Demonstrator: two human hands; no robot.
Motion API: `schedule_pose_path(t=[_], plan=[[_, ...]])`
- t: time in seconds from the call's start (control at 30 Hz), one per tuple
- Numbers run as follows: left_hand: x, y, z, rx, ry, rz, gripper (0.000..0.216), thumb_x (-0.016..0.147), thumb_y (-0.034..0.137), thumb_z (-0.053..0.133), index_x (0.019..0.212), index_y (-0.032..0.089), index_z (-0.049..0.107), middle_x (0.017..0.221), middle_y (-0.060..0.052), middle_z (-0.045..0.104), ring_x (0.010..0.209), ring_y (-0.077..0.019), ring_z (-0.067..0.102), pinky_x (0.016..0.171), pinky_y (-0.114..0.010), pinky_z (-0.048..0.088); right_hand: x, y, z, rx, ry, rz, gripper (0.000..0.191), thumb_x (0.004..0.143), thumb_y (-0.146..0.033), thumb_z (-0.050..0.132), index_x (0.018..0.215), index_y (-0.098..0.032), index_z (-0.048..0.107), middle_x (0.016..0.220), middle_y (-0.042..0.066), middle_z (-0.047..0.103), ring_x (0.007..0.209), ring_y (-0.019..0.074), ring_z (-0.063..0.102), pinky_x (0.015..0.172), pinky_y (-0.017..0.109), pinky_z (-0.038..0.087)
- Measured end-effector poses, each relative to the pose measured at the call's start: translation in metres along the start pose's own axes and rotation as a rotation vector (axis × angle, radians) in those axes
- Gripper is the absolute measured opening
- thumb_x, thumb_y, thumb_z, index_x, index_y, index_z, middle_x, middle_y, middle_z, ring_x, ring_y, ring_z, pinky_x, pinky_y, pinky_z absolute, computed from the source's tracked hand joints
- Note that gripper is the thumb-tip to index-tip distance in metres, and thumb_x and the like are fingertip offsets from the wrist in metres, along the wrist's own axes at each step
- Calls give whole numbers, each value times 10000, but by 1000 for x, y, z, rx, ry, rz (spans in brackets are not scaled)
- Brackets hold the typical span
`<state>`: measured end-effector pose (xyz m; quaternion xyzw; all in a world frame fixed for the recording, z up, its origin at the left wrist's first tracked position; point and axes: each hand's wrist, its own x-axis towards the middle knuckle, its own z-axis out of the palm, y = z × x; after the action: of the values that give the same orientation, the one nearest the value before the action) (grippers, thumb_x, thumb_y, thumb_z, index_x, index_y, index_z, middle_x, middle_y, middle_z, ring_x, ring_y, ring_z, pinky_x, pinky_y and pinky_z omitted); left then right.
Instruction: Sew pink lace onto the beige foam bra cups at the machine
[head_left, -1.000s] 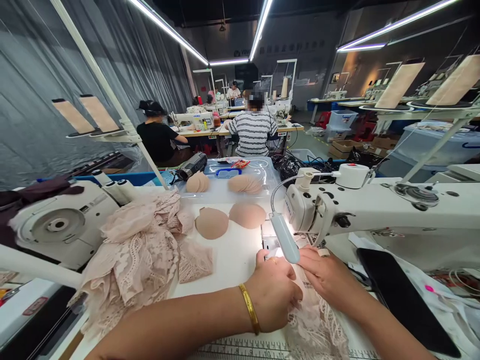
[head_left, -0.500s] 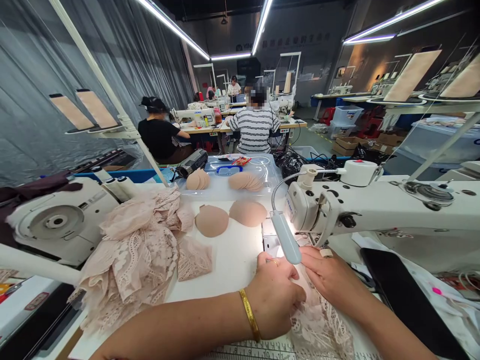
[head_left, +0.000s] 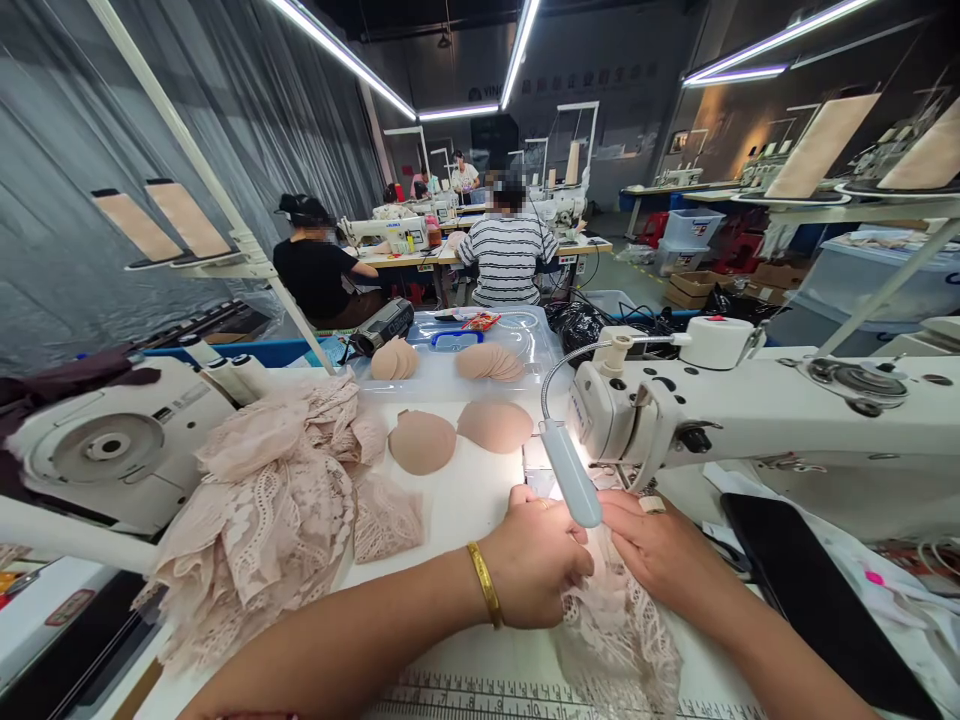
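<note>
Beige lace fabric runs from under the head of a white sewing machine down over the table's front. My left hand, with a gold bangle at its wrist, has its fingers curled closed on the lace, left of the needle area. On the other side, my right hand lies over the lace with its fingers stretched towards the needle area and a pale band round one finger. A grey lamp on a bendy neck covers some fingertips and the needle.
A heap of lace fills the left, beside a folded lace piece. Two beige cups lie behind, with stacked pads on a clear plastic lid. A black phone-like slab lies right; a ruler runs along the front. Co-workers sit ahead.
My left hand has shifted slightly up and left, and the hanging lace has moved left with it, baring more of the ruler. My right hand has barely moved.
</note>
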<state>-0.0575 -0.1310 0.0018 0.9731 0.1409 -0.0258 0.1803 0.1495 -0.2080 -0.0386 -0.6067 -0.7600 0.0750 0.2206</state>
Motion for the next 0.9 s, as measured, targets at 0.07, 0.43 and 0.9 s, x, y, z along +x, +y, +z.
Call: schedule_pose_path(t=[0.07, 0.43, 0.9], plan=[[2, -7, -3, 44, -1, 38, 76, 680, 120, 661, 735, 173, 654, 1002, -43, 661, 982, -242, 577, 883, -415, 376, 0, 0, 0, -20, 4, 1, 412, 924, -136, 355, 1026, -309, 715, 1087, 23, 733, 931, 233, 666, 749, 337, 532], [7, -33, -17, 147, 34, 136, 106, 660, 97, 647, 704, 170, 583, 934, -6, 673, 930, -217, 591, 884, -415, 330, -4, 2, 1, -80, -88, -113, 357, 935, -64, 346, 904, -238, 656, 1301, 62, 643, 918, 215, 630, 716, 339, 479], [3, -37, -9, 283, 81, 183, 188, 607, 65, 612, 758, 174, 585, 865, -23, 678, 822, -218, 569, 925, -488, 302, -4, -1, -4, -87, -34, -117, 314, 922, -77, 356, 812, -270, 578, 810, 11, 628, 814, 226, 578, 785, 352, 458]])
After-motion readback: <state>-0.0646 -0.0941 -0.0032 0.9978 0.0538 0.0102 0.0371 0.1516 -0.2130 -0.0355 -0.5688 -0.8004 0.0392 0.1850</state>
